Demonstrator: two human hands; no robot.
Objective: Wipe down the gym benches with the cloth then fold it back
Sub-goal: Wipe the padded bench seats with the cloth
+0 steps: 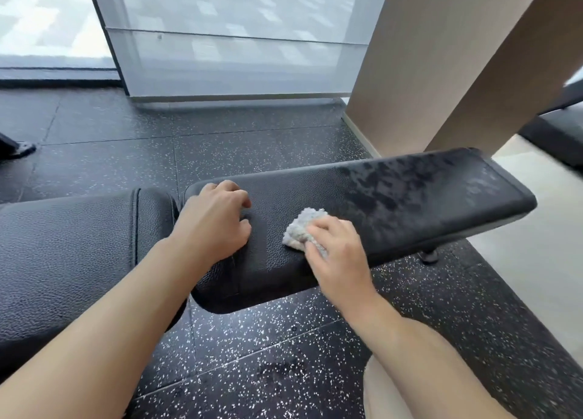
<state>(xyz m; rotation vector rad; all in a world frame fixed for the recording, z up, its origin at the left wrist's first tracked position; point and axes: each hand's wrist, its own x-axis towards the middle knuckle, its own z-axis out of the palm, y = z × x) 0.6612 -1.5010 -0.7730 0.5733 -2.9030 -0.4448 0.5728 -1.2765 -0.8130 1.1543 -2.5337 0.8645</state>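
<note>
Right hand on the black bench pad, fingers curled round a bunched grey cloth, pressing it down near the pad's middle. Left hand beside it on the same pad, fingers bent, holding nothing. Wet patches further along the pad. Speckled black floor underneath.

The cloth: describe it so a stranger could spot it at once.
Find the long black bench pad over the speckled floor. Near its middle, the right hand holds a crumpled cloth against it. It is the only pale, nubbly thing on the dark pad.
</note>
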